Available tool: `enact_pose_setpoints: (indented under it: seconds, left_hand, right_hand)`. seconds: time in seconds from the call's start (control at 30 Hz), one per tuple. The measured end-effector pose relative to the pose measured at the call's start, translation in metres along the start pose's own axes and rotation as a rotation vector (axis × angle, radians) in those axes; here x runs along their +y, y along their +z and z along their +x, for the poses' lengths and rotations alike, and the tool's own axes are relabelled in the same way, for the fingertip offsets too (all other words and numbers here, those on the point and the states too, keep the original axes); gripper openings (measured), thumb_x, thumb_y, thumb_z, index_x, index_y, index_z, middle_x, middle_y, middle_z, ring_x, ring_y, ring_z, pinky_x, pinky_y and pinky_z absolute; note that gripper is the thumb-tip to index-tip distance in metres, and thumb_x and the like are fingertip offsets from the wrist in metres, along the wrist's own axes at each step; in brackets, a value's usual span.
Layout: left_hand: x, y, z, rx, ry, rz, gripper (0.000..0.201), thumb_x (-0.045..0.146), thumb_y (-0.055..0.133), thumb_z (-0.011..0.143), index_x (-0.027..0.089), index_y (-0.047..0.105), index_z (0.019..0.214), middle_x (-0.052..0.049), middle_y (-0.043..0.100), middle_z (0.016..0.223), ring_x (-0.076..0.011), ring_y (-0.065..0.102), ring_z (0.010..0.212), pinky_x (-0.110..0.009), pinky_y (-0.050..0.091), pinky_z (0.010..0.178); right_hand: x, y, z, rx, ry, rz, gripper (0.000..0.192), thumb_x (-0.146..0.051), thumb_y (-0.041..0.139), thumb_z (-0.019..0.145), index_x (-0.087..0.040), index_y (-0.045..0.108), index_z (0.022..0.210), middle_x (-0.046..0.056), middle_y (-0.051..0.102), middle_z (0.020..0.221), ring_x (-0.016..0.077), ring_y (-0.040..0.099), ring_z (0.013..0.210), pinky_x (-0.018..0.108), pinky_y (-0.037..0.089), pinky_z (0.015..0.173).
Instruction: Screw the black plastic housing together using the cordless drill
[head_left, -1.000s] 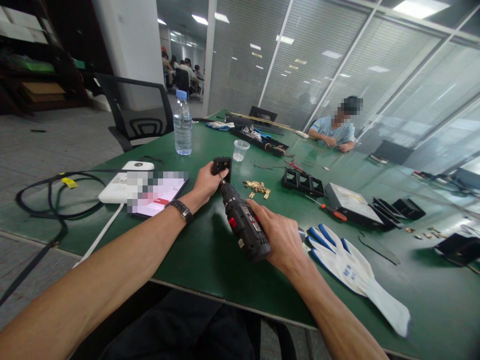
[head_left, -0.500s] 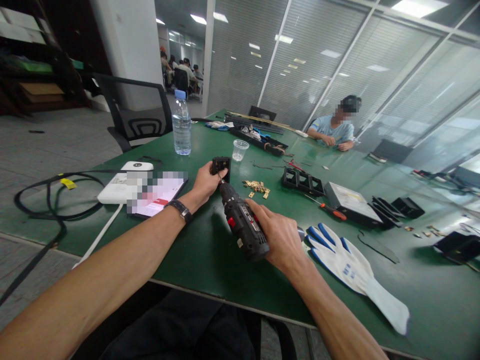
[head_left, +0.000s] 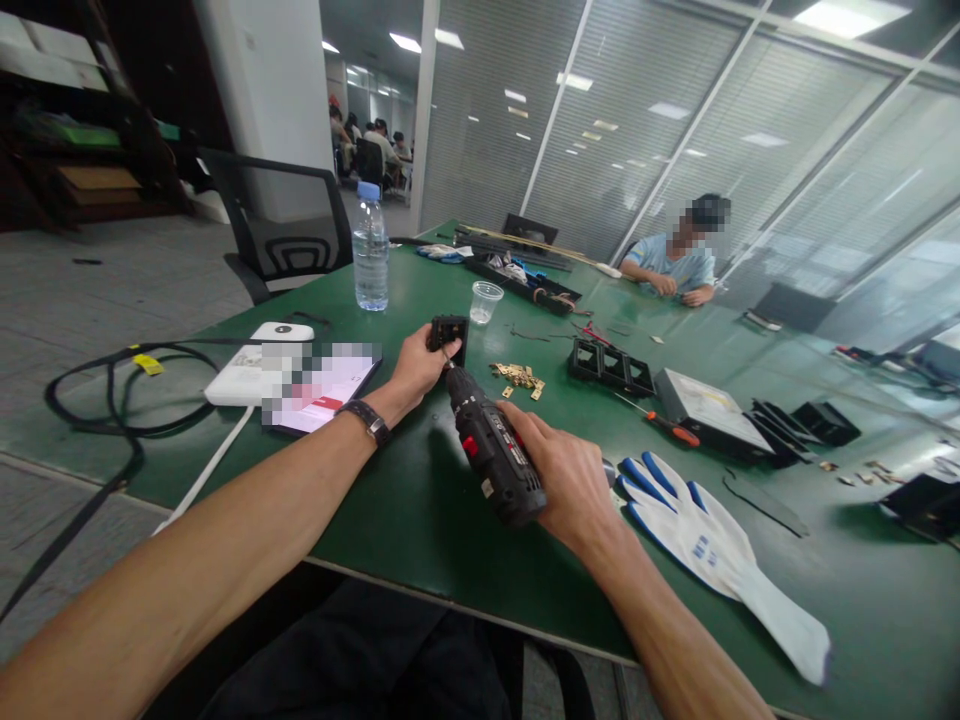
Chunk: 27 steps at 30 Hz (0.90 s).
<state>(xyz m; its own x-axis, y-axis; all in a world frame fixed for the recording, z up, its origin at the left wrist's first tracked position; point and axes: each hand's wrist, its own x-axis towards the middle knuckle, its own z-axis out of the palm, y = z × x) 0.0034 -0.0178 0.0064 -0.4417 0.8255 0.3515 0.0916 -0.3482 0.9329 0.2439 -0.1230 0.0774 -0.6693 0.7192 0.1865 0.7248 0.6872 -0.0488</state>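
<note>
Left hand (head_left: 417,368) is out near the middle of the green desk (head_left: 420,500), fingers pinched round a small black part (head_left: 448,336) that it props upright on the desk. Right hand (head_left: 564,478) has its fingers wrapped tight round the grip of a black drill (head_left: 491,448) with red buttons; the drill slants up and away from the body, and its bit tip sits right at the lower edge of the part, touching as far as I can tell. There's a dark watch (head_left: 369,421) on the left wrist.

Other stuff around: just right of the part is a little heap of brass bits (head_left: 517,377), and beyond those a black frame (head_left: 609,364). A screwdriver (head_left: 660,421) with an orange handle lies near a flat grey box (head_left: 703,404). A white and blue glove (head_left: 712,540) lies flat just beside the right hand. On the left, a white device (head_left: 251,365) and some blurred-out paper (head_left: 321,385), with a black cable (head_left: 105,400) looped at the desk edge. Further back stand a water bottle (head_left: 370,248) and a clear cup (head_left: 485,301). Another person (head_left: 670,262) in a light blue shirt sits at the far side, hands on the desk, well apart from all this
</note>
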Motion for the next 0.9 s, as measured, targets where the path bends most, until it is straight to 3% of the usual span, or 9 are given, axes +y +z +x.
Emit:
enact_pose_setpoints:
  seconds: [0.9]
  left_hand:
    - [0.007,-0.0008,-0.0047,-0.065,0.034,-0.001,0.034,0.033,0.069,0.072,0.014,0.064,0.1,-0.005,0.067,0.092,-0.015,0.059,0.079,-0.028,0.046,0.076]
  right_hand:
    - [0.0021,-0.0043,-0.0018,0.016,-0.013,0.041,0.069,-0.03,0.058,0.078,-0.028,0.033,0.143,0.005,0.064,0.12,0.0225,0.066,0.083,0.03,0.038,0.064]
